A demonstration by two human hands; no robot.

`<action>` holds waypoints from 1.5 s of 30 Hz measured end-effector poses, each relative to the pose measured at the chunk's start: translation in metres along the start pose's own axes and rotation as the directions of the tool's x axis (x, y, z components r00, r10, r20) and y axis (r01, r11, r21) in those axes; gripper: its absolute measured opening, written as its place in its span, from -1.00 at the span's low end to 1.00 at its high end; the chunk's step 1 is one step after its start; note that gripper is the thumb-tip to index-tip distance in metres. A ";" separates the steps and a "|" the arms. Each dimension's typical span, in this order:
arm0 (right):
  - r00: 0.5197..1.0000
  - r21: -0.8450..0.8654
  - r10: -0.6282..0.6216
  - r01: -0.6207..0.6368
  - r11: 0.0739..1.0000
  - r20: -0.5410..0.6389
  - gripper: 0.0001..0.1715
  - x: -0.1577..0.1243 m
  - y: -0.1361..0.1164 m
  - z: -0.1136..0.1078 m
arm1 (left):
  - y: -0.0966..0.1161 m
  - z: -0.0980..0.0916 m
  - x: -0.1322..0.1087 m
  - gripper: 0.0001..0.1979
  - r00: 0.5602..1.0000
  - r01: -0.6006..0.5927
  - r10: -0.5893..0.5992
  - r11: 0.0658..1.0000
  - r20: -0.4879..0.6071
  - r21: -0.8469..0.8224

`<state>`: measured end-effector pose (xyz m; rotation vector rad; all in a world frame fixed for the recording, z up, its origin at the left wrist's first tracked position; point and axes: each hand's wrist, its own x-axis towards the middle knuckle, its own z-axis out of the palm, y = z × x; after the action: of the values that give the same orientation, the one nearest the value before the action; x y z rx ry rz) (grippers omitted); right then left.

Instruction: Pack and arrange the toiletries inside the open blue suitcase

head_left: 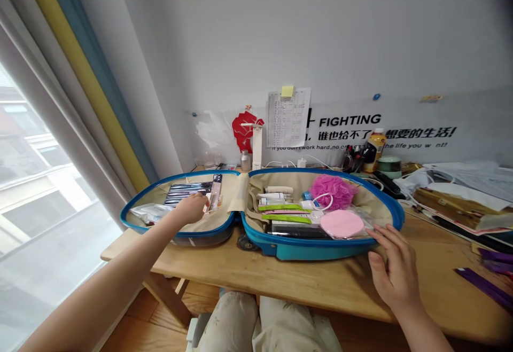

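Single head-worn view, looking forward and down from above the wearer's lap [235, 321] at bottom centre — open suitcase [320, 251] near and mid-frame, worktop [320, 282] spreading to the lower right, wall [320, 31] facing the lens across the upper half, window [32, 197] slanting at far left

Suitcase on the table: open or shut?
Open. The suitcase lies with its two halves spread side by side on the table, insides exposed; the pink mesh pouf shows in the right half.

free air above the suitcase's right half [320, 250], upright bottle [374, 150] behind it
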<state>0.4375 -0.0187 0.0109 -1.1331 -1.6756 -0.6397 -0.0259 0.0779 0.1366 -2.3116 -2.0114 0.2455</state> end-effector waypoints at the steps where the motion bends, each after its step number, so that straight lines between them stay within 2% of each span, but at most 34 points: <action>1: 1.000 -0.001 0.003 -0.003 1.000 -0.002 -0.54 0.000 0.000 0.000 | -0.006 0.005 -0.002 -0.68 1.000 0.004 -0.005 1.000 0.023 0.018; 5: 1.000 -0.007 0.019 -0.019 1.000 0.003 -0.54 -0.002 0.002 0.001 | -0.015 0.015 -0.002 -0.68 0.998 -0.029 0.025 0.998 0.065 0.056; 10: 1.000 -0.006 0.018 -0.018 1.000 -0.003 -0.54 -0.002 0.003 0.001 | -0.013 0.014 0.006 -0.76 0.994 -0.090 0.085 0.994 0.072 0.065; 22: 1.000 -0.003 0.011 -0.011 1.000 -0.004 -0.54 -0.001 0.001 0.000 | -0.015 0.021 0.018 -0.74 0.978 -0.181 0.173 0.982 0.114 0.058; 32: 0.999 -0.006 0.030 -0.030 1.000 0.022 -0.53 -0.003 0.004 0.000 | -0.014 0.012 0.001 -0.72 0.948 -0.262 0.259 0.965 0.185 -0.013; 37: 0.999 0.017 0.032 -0.032 0.999 0.004 -0.55 -0.002 0.002 0.001 | -0.010 0.013 -0.005 -0.65 0.937 -0.261 0.273 0.962 0.219 -0.081; 41: 0.999 0.010 0.043 -0.043 0.999 0.007 -0.55 -0.002 0.002 0.001 | -0.004 0.019 0.002 -0.61 0.946 -0.208 0.225 0.974 0.233 -0.094; 45: 0.999 0.006 0.034 -0.034 0.999 0.017 -0.55 -0.002 0.002 0.000 | 0.002 0.024 0.020 -0.59 0.976 -0.138 0.147 0.988 0.158 -0.063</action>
<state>0.4391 -0.0183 0.0090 -1.1628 -1.6680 -0.6043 -0.0252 0.0964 0.1108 -2.5492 -1.9434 0.4075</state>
